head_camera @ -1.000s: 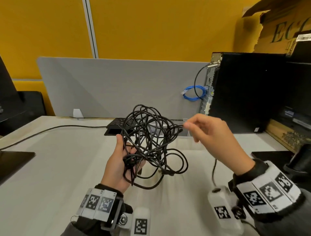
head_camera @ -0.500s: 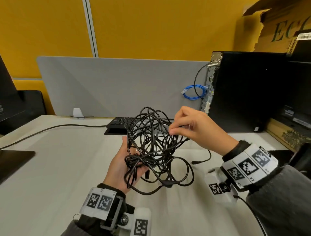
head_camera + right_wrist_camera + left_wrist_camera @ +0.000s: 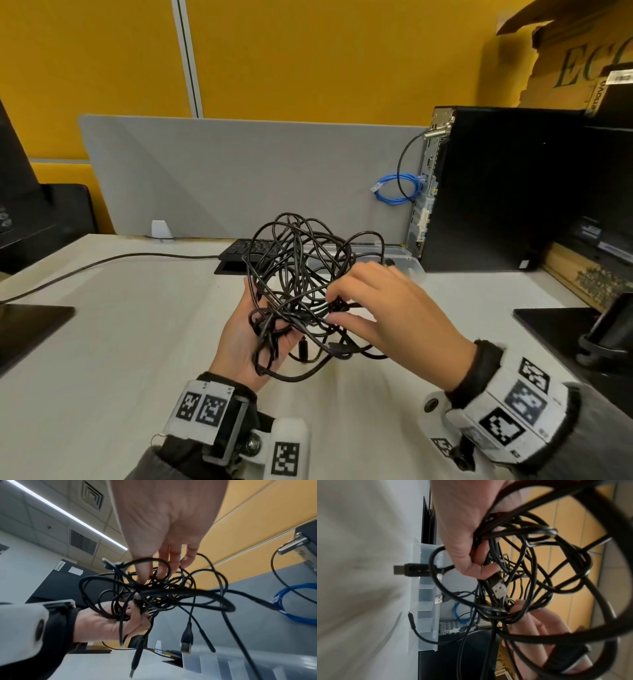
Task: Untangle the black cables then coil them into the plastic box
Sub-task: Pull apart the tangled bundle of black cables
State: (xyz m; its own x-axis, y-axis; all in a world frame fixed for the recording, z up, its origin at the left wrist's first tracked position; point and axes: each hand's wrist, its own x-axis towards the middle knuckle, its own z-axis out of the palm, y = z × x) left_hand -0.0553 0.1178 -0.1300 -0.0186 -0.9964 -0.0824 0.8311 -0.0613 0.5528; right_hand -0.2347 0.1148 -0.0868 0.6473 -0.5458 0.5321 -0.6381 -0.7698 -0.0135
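Observation:
A tangle of black cables (image 3: 301, 281) hangs above the white table (image 3: 120, 342). My left hand (image 3: 267, 318) lies palm up under it, fingers curled round a bunch of strands (image 3: 488, 534). Several USB plugs (image 3: 499, 589) dangle from the bundle. My right hand (image 3: 331, 307) reaches in from the right, its thumb and fingertips (image 3: 145, 577) pinching strands in the middle of the tangle (image 3: 163, 595). The clear plastic box (image 3: 407, 262) stands behind the bundle, partly hidden by it, and shows empty dividers (image 3: 426, 601).
A black keyboard (image 3: 246, 248) lies behind the tangle by the grey divider (image 3: 239, 178). A black PC tower (image 3: 496, 188) with a blue cable (image 3: 397, 188) stands at the right. Monitor bases sit at the left (image 3: 27, 325) and right (image 3: 555, 325). One cable (image 3: 102, 263) crosses the table.
My right hand, which held a strand out to the right, has come back left and down into the middle of the tangle. The left hand keeps its hold; the bundle has shifted slightly.

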